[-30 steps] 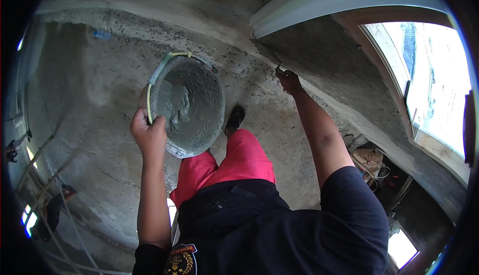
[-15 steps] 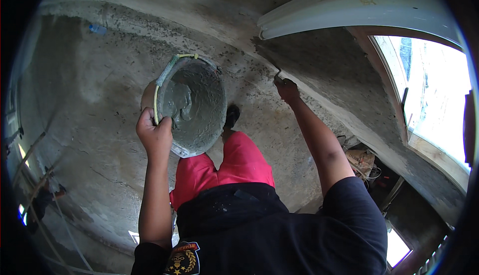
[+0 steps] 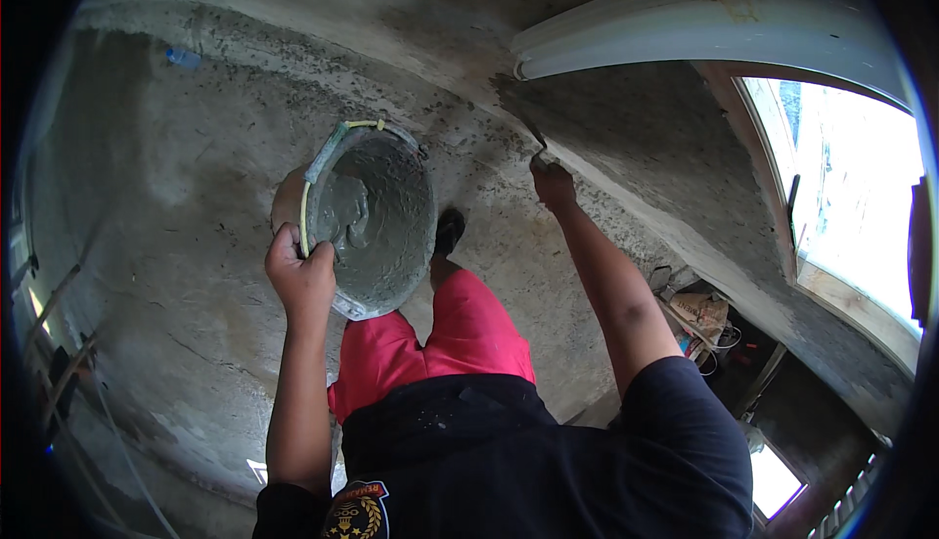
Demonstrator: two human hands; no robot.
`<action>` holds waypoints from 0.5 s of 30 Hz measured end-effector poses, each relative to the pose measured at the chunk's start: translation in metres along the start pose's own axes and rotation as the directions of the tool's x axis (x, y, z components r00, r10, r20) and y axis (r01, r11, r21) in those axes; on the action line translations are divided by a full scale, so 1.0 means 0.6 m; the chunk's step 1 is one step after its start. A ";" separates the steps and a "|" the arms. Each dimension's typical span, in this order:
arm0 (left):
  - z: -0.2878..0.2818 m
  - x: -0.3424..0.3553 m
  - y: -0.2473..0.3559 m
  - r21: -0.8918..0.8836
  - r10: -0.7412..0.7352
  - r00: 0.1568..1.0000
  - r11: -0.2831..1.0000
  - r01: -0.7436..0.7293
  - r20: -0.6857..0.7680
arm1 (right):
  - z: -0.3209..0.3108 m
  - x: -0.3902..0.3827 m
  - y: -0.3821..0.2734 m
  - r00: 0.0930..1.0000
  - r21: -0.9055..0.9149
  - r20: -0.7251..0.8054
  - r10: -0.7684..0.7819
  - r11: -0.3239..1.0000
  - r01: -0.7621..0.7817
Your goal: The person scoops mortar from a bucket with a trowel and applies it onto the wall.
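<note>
Item 1: bucket [image 3: 287, 202], round and grey-rimmed, tipped so that its mouth faces you; located in front of your thighs, left of middle, over the floor [image 3: 186, 236]. Whether it hangs clear or rests on you cannot be told.

Item 2: grey wet mix [image 3: 340, 208], inside the bucket, smeared up the walls, with a raised curl in it.

Item 3: bucket handle [image 3: 322, 155], yellow cord with a greenish sleeve, arched along the bucket's left and far rim.

Item 4: your left hand [image 3: 301, 267], closed, thumb and fingers pinching the yellow cord beside the near-left rim.

Item 5: your right hand [image 3: 554, 187], fingers curled around a hand tool [image 3: 539, 138], of which a slim, dark end shows, near the foot of the wall [image 3: 646, 123]; contact cannot be told.

Surroundings: blue bottle [image 3: 183, 57], lying near the floor's far-left corner; brown sack [image 3: 699, 312], by the floor's right edge; long white piece [image 3: 714, 30], across the wall beside the bright window [image 3: 851, 177]; your dark shoe [image 3: 449, 233], just right of the bucket.
</note>
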State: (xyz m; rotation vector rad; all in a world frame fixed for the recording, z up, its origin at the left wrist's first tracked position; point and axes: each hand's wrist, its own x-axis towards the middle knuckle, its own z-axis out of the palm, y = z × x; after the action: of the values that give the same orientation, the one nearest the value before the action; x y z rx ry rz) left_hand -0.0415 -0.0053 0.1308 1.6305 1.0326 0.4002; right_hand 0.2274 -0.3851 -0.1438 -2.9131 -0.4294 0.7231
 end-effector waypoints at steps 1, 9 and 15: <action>-0.001 -0.001 -0.004 -0.005 0.015 1.000 1.000 -0.015 0.003 | -0.003 0.015 -0.004 0.981 -0.148 -0.077 -0.179 0.975 0.167; -0.003 -0.002 -0.019 0.019 -0.012 1.000 1.000 0.011 0.027 | -0.077 0.035 -0.039 0.916 0.279 0.230 0.330 0.879 -0.387; -0.003 -0.002 -0.031 0.012 -0.027 0.999 1.000 0.026 0.041 | -0.016 -0.012 -0.036 0.991 -0.136 0.081 -0.105 0.984 0.115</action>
State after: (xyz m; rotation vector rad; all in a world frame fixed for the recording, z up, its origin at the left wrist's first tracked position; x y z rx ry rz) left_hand -0.0512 -0.0053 0.1148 1.6270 1.0264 0.3427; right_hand 0.2203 -0.3669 -0.1283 -2.9694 -0.6699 0.8175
